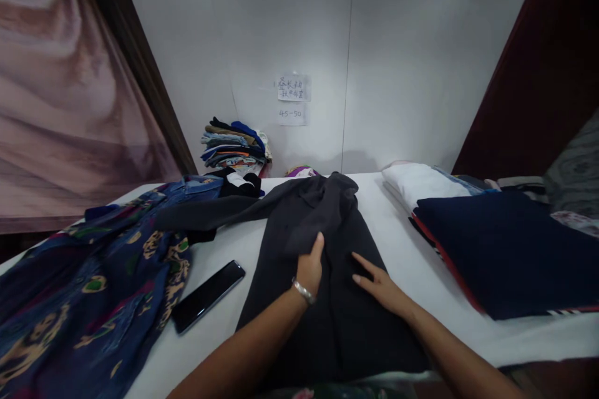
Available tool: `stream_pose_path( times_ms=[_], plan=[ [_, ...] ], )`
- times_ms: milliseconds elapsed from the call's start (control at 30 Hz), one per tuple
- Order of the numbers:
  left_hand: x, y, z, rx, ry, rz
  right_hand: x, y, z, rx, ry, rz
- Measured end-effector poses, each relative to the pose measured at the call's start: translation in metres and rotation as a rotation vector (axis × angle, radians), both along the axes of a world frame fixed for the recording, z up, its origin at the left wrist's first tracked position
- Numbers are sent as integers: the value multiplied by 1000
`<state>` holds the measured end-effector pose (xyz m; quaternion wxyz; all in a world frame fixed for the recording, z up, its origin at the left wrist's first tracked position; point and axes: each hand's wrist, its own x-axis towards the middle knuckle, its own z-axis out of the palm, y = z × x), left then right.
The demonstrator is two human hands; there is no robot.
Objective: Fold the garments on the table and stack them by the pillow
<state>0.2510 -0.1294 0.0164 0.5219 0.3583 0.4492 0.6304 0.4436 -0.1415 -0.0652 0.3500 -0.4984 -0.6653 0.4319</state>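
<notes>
Dark grey cloth makes up the long-sleeved coat (339, 308) spread beneath both hands, its collar end beyond them and its hem nearer the wearer. The left hand (309, 271), with a silvery bracelet (304, 292) at its wrist, is on the coat's middle, thumb raised; its fingers are hidden, so I cannot tell whether they clamp the fabric. The right hand (381, 290) lies just beside it, fingers spread apart and touching the front panel. One grey sleeve (210, 212) stretches out to the left of the left hand. Nearer that hand's left is a black glass-faced smartphone (208, 296), with a blue patterned denim garment (116, 274) farther left. Right of the right hand lies a folded navy garment (505, 249) with a red edge, and behind that, folded white fabric (421, 184). Well beyond the left hand stands a multicoloured clothes stack (236, 143).
</notes>
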Motion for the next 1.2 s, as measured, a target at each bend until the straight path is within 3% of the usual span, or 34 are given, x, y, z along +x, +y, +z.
stream_pose_path(
  times_ms=[67, 133, 200, 300, 400, 533, 667, 833, 967, 1067, 1200],
  plan=[
    [2, -24, -32, -17, 339, -70, 6, 10, 4, -44, 206, -116],
    [1, -44, -59, -22, 627, -274, 11, 22, 8, -101, 399, -191],
    [-2, -56, -74, 43, 889, -450, 15, 34, 12, -225, 573, -197],
    [-11, -58, -70, 323, 1237, -552, 19, 49, 17, -405, 750, -180],
    [-23, -49, -51, 667, 1472, -673, 18, 59, 21, -452, 799, -203],
    [-35, -47, -43, 876, 1416, -859, 17, 60, 31, -415, 690, -214],
    [-36, -47, -49, 758, 1214, -880, 21, 53, 38, -358, 587, -179],
    [-24, -7, -37, 553, 1166, -534, 27, 40, 34, -447, 577, -195],
    [-8, 36, -27, 449, 1283, -327, 31, 38, 29, -428, 452, -272],
    [1, 51, -39, 391, 1464, -376, 38, 48, 25, -322, 196, -340],
    [3, 51, -72, 217, 1586, -429, 48, 77, 23, -3, -225, -365]
  ],
)
